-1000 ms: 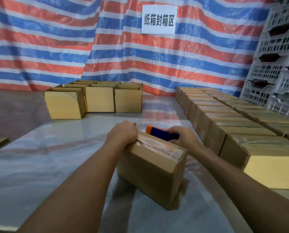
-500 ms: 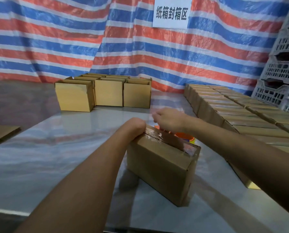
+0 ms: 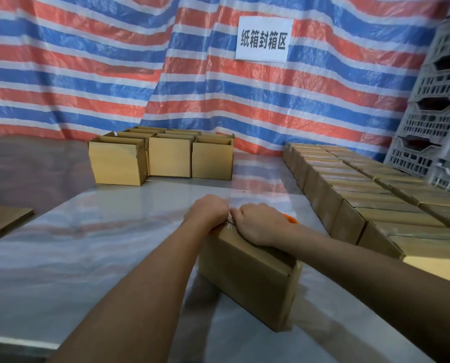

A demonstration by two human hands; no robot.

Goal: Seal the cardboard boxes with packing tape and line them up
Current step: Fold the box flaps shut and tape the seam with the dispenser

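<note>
At lower centre of the frame, on the glossy grey worktop, held a brown rectangular cardboard box with both hands, flaps closed. Clenched the left grip around the box's far top corner, with fingers curled down behind the edge. Laid the right grip on the box's top just beside the left one, almost touching it, with fingers bent over the same far edge and the wrist resting on the flaps. Caught a glint of clear packing tape on the top between the two.

Noted a sliver of an orange object just beyond the right grip, mostly hidden; could not tell what. Saw a cluster of open-topped cardboard boxes at upper centre, against a red, blue and white striped tarpaulin. Found rows of closed cardboard boxes packed side by side along the right of the frame, near the held box but apart from it. Spotted a flat cardboard sheet at the left edge, a white paper sign with black characters on the tarpaulin, and stacked grey perforated plastic crates at the right edge.
</note>
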